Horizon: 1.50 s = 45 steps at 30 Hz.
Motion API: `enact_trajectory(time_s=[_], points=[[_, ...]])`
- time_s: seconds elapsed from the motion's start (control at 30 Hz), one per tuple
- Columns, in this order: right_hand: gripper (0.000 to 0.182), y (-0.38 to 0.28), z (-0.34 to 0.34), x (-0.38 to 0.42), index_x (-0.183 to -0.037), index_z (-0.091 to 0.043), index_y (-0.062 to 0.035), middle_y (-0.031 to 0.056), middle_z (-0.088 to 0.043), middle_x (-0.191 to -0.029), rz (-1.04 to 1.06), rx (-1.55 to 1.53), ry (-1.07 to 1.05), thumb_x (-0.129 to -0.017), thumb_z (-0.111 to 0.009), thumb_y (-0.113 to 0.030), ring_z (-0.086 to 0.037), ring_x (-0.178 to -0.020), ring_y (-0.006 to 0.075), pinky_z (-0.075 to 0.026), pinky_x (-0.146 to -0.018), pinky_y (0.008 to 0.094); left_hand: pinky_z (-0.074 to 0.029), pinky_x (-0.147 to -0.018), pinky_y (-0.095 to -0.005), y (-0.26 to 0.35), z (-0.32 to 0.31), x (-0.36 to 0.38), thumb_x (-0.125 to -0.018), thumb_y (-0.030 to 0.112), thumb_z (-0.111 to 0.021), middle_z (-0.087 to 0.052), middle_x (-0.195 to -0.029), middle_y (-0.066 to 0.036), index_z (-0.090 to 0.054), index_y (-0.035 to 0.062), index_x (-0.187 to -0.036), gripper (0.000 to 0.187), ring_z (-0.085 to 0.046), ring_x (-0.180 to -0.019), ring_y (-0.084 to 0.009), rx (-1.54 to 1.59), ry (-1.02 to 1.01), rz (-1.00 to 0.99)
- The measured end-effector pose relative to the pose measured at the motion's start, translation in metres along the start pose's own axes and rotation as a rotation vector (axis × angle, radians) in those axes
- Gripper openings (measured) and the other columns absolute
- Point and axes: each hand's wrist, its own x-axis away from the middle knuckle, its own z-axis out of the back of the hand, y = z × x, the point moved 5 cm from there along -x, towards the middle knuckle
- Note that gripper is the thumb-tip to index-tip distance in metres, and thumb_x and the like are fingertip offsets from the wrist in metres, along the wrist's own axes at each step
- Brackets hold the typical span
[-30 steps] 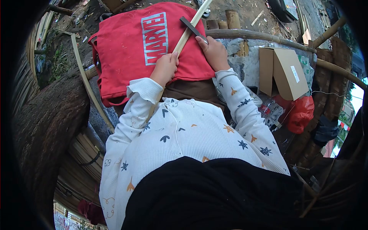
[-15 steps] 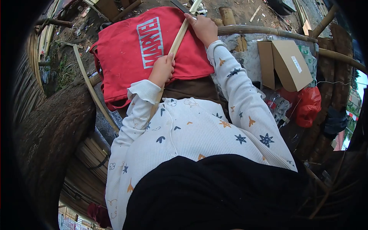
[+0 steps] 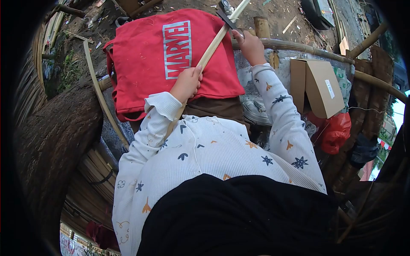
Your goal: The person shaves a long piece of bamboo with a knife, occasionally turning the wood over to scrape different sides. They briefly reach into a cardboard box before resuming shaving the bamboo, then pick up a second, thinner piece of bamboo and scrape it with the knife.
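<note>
My left hand (image 3: 186,84) is closed around a long pale bamboo strip (image 3: 213,46), which slants up and to the right across my lap. The strip's lower end runs under my left forearm. My right hand (image 3: 249,46) grips a knife (image 3: 226,19), its dark blade lying across the strip near the upper end. Most of the handle is hidden in my fingers. Beneath both hands a red bag (image 3: 141,55) with a grey MARVEL print is spread over my lap.
To the right stand an open cardboard box (image 3: 326,87) and a red plastic bag (image 3: 336,133). A bamboo pole (image 3: 299,46) crosses beyond my lap. On the left are a thick log (image 3: 55,149), another bamboo strip (image 3: 99,91) and bundled strips (image 3: 96,170).
My right hand and the knife have shifted right and down, and the blade now shows more clearly across the strip. My left hand keeps its hold; the view has moved slightly.
</note>
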Motion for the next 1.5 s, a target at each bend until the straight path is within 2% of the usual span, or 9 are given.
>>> enact_trajectory(time_s=[0.1,0.27,0.43,0.47,0.9,1.03,1.17,1.4,1.5], points=[[0.070,-0.001,-0.006,-0.024,-0.079,-0.058,-0.0037,0.0203,-0.062,-0.069,0.077,0.053,0.052,-0.082,-0.035,-0.069,-0.062,-0.071,0.0389,-0.048,-0.062,0.0477,-0.019,-0.032,-0.0207,0.002,0.002,-0.003,-0.095,0.045,-0.037,-0.031,-0.053,0.006,-0.041,0.0111,-0.075,0.039,-0.023,-0.036,-0.0025,0.017,0.020,0.011],[0.079,0.007,-0.014,-0.075,-0.083,-0.065,-0.0030,0.0207,-0.065,-0.079,-0.100,0.099,0.047,-0.078,-0.033,-0.075,-0.063,-0.080,0.0384,-0.050,-0.067,0.0466,-0.023,-0.033,-0.0217,0.002,0.002,0.000,-0.095,0.043,-0.036,-0.034,-0.054,0.004,-0.042,0.0099,-0.075,0.040,-0.028,-0.037,-0.0042,0.014,0.014,0.044],[0.080,0.011,-0.015,-0.107,-0.084,-0.065,-0.0032,0.0196,-0.065,-0.081,-0.089,0.153,0.049,-0.077,-0.033,-0.076,-0.063,-0.081,0.0376,-0.049,-0.069,0.0460,-0.029,-0.033,-0.0240,0.005,0.003,0.001,-0.096,0.040,-0.035,-0.039,-0.056,0.001,-0.044,0.0080,-0.075,0.040,-0.034,-0.038,-0.0069,0.017,0.005,0.060],[0.080,0.013,-0.015,-0.113,-0.085,-0.065,-0.0033,0.0196,-0.065,-0.081,-0.091,0.159,0.049,-0.077,-0.032,-0.076,-0.064,-0.081,0.0375,-0.049,-0.069,0.0460,-0.021,-0.033,-0.0208,0.002,0.002,0.000,-0.095,0.044,-0.038,-0.035,-0.055,0.004,-0.042,0.0110,-0.075,0.039,-0.026,-0.038,-0.0034,0.049,0.016,0.034],[0.075,0.010,-0.007,-0.142,-0.089,-0.067,-0.0086,0.0162,-0.066,-0.086,-0.147,0.213,0.013,-0.078,-0.034,-0.075,-0.064,-0.086,0.0341,-0.050,-0.072,0.0445,-0.023,-0.033,-0.0215,0.003,0.001,-0.003,-0.095,0.040,-0.037,-0.035,-0.055,0.005,-0.043,0.0117,-0.075,0.035,-0.029,-0.037,-0.0043,0.085,-0.009,0.036],[0.074,0.007,0.012,-0.127,-0.090,-0.066,-0.0037,0.0195,-0.065,-0.087,-0.150,0.118,0.015,-0.081,-0.035,-0.071,-0.063,-0.085,0.0358,-0.048,-0.071,0.0458,-0.023,-0.033,-0.0214,0.001,0.003,0.003,-0.095,0.041,-0.037,-0.034,-0.054,0.005,-0.043,0.0118,-0.075,0.036,-0.028,-0.036,-0.0043,0.009,0.015,0.013],[0.073,-0.017,0.027,-0.072,-0.083,-0.062,0.0000,0.0216,-0.063,-0.076,0.062,0.137,-0.110,-0.084,-0.034,-0.067,-0.062,-0.077,0.0398,-0.047,-0.068,0.0478,-0.022,-0.032,-0.0214,0.000,0.002,0.001,-0.095,0.041,-0.036,-0.035,-0.054,0.005,-0.043,0.0121,-0.074,0.036,-0.028,-0.036,-0.0040,0.088,-0.039,0.055],[0.054,-0.015,0.007,0.001,-0.079,-0.048,-0.0048,0.0192,-0.057,-0.063,0.408,-0.080,-0.155,-0.082,-0.049,-0.058,-0.059,-0.065,0.0393,-0.044,-0.056,0.0473,-0.019,-0.032,-0.0199,-0.001,0.001,0.001,-0.095,0.041,-0.036,-0.032,-0.054,0.006,-0.041,0.0124,-0.073,0.037,-0.025,-0.036,-0.0027,0.105,-0.066,0.062],[0.052,0.002,0.005,-0.015,-0.080,-0.047,-0.0056,0.0176,-0.058,-0.063,0.470,0.007,-0.009,-0.082,-0.050,-0.058,-0.059,-0.063,0.0386,-0.044,-0.055,0.0463,-0.019,-0.032,-0.0196,0.002,0.004,-0.001,-0.095,0.042,-0.036,-0.031,-0.053,0.007,-0.041,0.0125,-0.073,0.037,-0.025,-0.036,-0.0021,0.140,-0.107,0.070]])
